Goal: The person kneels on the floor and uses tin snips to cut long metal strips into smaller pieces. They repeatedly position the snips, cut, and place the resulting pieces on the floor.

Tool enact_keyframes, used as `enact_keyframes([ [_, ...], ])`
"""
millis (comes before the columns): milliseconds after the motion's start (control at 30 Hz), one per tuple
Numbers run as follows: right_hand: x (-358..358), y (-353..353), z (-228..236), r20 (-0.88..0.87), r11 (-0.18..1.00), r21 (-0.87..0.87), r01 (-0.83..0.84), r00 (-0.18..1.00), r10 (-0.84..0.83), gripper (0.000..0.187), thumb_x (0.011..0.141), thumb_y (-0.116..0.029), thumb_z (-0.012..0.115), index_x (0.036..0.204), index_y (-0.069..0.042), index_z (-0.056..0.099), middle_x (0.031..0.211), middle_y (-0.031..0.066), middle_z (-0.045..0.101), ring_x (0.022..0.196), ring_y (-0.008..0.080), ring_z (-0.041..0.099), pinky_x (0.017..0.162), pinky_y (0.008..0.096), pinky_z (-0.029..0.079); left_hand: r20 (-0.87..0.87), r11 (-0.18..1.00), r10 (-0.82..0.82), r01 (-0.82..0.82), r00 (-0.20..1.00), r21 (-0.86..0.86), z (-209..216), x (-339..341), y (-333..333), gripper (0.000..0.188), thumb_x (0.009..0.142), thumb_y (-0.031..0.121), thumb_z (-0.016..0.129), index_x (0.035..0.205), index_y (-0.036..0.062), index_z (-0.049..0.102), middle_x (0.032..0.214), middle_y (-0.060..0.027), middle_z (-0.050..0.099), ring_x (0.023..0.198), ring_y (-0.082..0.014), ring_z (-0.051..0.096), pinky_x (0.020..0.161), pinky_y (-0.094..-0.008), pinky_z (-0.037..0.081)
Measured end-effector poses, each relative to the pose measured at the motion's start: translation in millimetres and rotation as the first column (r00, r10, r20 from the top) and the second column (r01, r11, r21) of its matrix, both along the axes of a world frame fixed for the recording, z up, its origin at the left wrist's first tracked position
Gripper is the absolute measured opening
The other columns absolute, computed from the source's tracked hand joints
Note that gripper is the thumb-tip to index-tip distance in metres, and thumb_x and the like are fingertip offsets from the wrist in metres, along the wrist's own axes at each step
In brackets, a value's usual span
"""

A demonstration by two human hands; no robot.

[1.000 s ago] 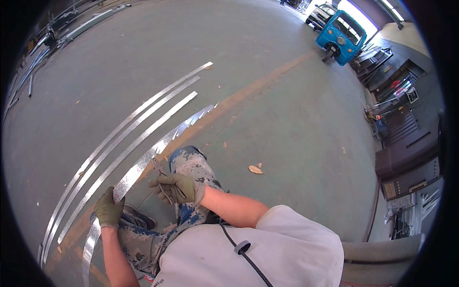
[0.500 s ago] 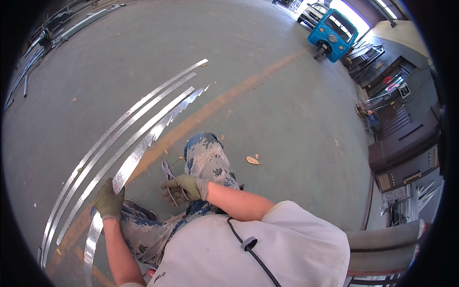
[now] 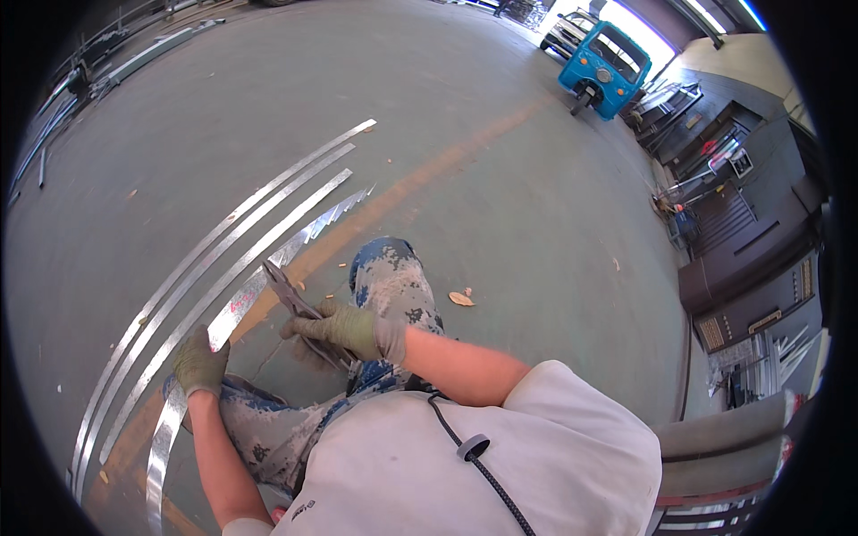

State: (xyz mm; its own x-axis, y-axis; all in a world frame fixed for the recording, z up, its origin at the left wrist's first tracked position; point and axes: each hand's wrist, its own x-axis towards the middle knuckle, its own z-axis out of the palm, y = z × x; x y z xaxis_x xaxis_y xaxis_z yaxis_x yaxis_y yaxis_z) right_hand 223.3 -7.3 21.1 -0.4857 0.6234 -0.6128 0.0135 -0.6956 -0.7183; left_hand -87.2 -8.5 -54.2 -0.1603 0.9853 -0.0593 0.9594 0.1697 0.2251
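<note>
My gloved left hand point(image 3: 200, 362) is closed around a long, shiny sheet-metal strip point(image 3: 234, 311), which runs on past the hand toward the lower edge. The strip's far part ends in several jagged, stepped points. In my gloved right hand point(image 3: 338, 329) is a pair of metal pliers point(image 3: 290, 295), jaws pointing up and left. Those jaws appear over the strip's near edge; I cannot tell whether they touch it. To the left of the strip, three narrower metal strips point(image 3: 332, 183) lie side by side on the floor.
My bent knee point(image 3: 391, 277) is just right of the pliers. Dry leaves point(image 3: 461, 299) lie on the green floor beside a faded orange line point(image 3: 438, 170). A blue three-wheeler point(image 3: 606, 71) stands far right. Metal stock and dark panels point(image 3: 742, 268) line the right side; more bars point(image 3: 147, 58) lie far left.
My right hand has lifted the pliers up and left, so the jaws now reach the metal strip in view. The left hand keeps its hold. The whole view has shifted slightly.
</note>
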Motion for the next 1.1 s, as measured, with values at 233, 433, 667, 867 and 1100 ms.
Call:
enact_keyframes([
  [233,21.7,0.7,-29.8,0.167,0.984,-0.124,-0.127,0.975,0.147,0.029,0.103,-0.034,0.066,0.116,-0.008,0.069,0.091,0.0097,0.074,0.063,0.0186,0.066,0.054,0.0365,0.053,0.007,0.999,-0.018,0.018,1.000,0.050,7.0,14.6,-8.2,0.056,0.084,0.044,0.078,0.131,0.0148,0.066,0.110,-0.0173,0.075,0.105,-0.0388,0.070,0.090,-0.0489,0.055],
  [433,41.2,14.9,-30.8,-0.087,0.966,0.217,-0.143,0.982,0.165,0.044,0.107,-0.040,0.060,0.134,-0.005,0.064,0.101,0.0078,0.074,0.082,0.0135,0.069,0.070,0.0298,0.055,0.005,1.000,0.023,-0.023,1.000,-0.022,30.9,36.3,-14.3,0.053,0.086,0.041,0.075,0.131,0.0140,0.067,0.112,-0.0169,0.075,0.106,-0.0386,0.070,0.091,-0.0477,0.055],
  [667,35.1,8.8,-70.5,0.105,0.974,-0.089,-0.210,0.970,0.219,0.042,0.107,-0.036,0.060,0.134,-0.004,0.062,0.105,0.0080,0.073,0.081,0.0152,0.068,0.069,0.0314,0.057,-0.042,0.994,0.075,-0.078,0.996,-0.078,46.0,49.5,-14.9,0.058,0.086,0.040,0.076,0.136,0.0134,0.065,0.117,-0.0156,0.074,0.108,-0.0344,0.071,0.092,-0.0446,0.055],
  [867,27.9,14.5,-82.3,0.109,0.938,-0.043,-0.344,0.932,0.346,0.040,0.109,-0.034,0.058,0.138,-0.008,0.061,0.105,0.0063,0.072,0.082,0.0131,0.066,0.069,0.0299,0.055,-0.044,0.992,0.079,-0.083,0.996,-0.100,47.0,51.6,-15.1,0.061,0.083,0.037,0.078,0.138,0.0148,0.064,0.115,-0.0141,0.074,0.106,-0.0333,0.071,0.091,-0.0435,0.055],
  [1100,24.3,19.2,-84.8,0.154,0.921,0.077,-0.382,0.917,0.368,0.040,0.107,-0.033,0.059,0.133,-0.004,0.061,0.098,0.0071,0.068,0.079,0.0150,0.062,0.069,0.0322,0.053,-0.059,0.989,0.094,-0.100,0.994,-0.111,51.4,56.1,-16.3,0.060,0.081,0.033,0.080,0.137,0.0155,0.065,0.113,-0.0141,0.075,0.104,-0.0325,0.072,0.091,-0.0425,0.056],
])
